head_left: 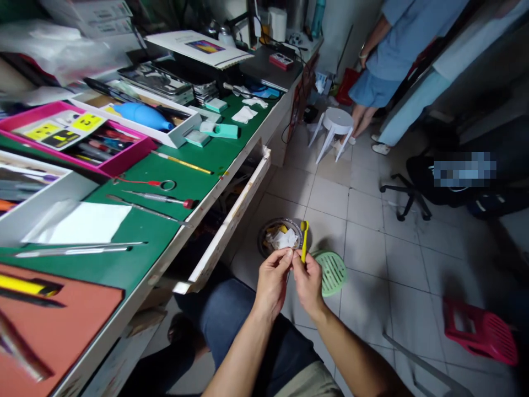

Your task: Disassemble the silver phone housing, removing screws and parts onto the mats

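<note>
Over my lap, my right hand (307, 278) is closed around a yellow toothbrush (305, 242), its bristled head pointing up. My left hand (273, 282) is pinched beside it, thumb against fingers. The fingertips of both hands meet, and whatever the left one pinches is too small to make out. Beyond the hands, on the floor, stands a round waste bin (261, 242) holding crumpled white tissue (285, 238) and yellowish scraps. A pale green plastic stool (332, 273) is partly hidden behind my right hand.
To the left, a green-topped workbench (165, 231) carries tweezers, a screwdriver (161, 198), a pink tray (132, 157) and phone parts. Its open drawer (231, 220) juts out beside my leg. A white stool (336, 121), a red stool (479, 331), an office chair and two standing people are further right.
</note>
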Demonstrator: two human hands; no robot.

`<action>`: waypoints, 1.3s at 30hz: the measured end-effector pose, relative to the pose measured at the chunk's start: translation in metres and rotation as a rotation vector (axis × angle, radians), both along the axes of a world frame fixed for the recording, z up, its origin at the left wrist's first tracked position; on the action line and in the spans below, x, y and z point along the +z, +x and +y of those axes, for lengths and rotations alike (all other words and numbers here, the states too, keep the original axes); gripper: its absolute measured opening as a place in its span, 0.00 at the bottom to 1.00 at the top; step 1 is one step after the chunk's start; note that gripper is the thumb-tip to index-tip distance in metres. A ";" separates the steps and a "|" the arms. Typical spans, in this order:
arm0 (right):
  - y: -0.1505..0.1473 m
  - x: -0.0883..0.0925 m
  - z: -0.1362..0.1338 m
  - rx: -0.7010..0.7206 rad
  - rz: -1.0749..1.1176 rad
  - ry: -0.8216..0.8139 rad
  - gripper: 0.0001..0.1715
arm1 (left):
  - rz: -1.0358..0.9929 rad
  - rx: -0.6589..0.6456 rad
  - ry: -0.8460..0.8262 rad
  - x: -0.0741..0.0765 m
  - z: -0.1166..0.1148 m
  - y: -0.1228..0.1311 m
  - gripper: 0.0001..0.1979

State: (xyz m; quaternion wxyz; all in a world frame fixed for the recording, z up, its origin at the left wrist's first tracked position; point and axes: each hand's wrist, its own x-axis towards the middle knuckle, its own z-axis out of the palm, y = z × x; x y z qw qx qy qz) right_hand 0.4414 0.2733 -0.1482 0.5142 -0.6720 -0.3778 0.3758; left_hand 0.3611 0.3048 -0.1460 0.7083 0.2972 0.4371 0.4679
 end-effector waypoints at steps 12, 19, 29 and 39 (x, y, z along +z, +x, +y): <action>0.034 0.024 0.004 0.159 -0.284 0.058 0.16 | 0.432 -0.119 0.319 -0.006 0.004 -0.033 0.15; 0.043 0.013 0.004 0.193 -0.223 -0.024 0.21 | 0.668 -0.404 0.551 -0.005 0.000 -0.035 0.14; 0.027 0.006 0.002 0.021 -0.121 -0.116 0.34 | 0.808 -0.346 0.665 -0.011 -0.008 -0.035 0.12; 0.045 0.011 -0.051 0.110 -0.542 0.059 0.26 | 0.731 -0.190 0.533 0.000 -0.003 -0.041 0.16</action>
